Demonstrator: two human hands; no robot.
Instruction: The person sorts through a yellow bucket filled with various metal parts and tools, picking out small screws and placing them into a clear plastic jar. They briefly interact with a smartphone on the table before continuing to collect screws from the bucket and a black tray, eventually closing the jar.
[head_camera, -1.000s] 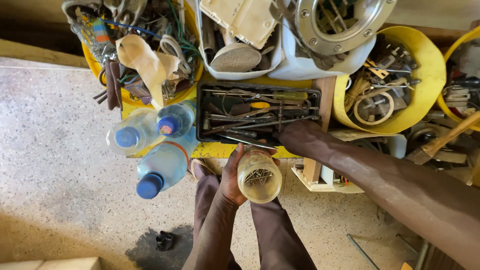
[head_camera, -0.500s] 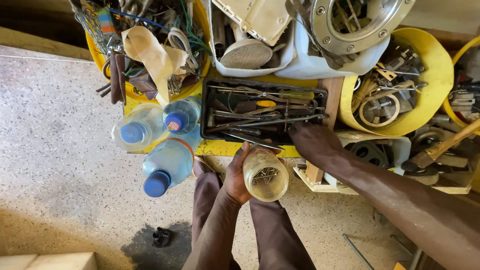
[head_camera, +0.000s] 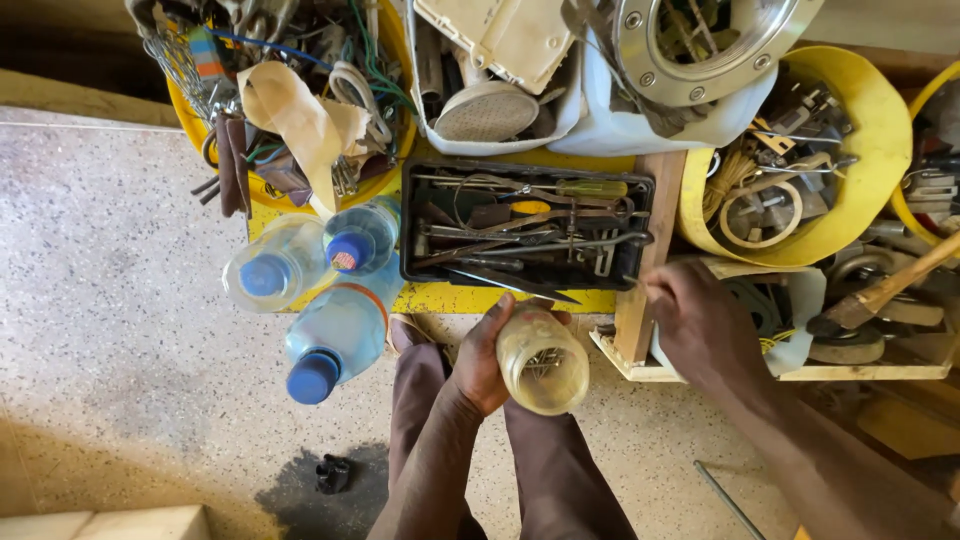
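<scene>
My left hand grips a clear yellowish plastic jar with small metal pieces inside, held over my knees. My right hand reaches to the right end of a black tool tray that holds screwdrivers, pliers and other hand tools. Its fingers are curled at the tray's corner, beside a wooden block; whether they pinch anything is hidden.
Three clear bottles with blue caps stand left of the tray. Yellow tubs full of wires, metal parts and scrap crowd the back and right. A wooden-handled tool lies at right. A small black object sits on the speckled floor.
My right hand has drawn back from the tray's front edge toward its right corner. The jar has stayed in my left hand, and the view has shifted slightly.
</scene>
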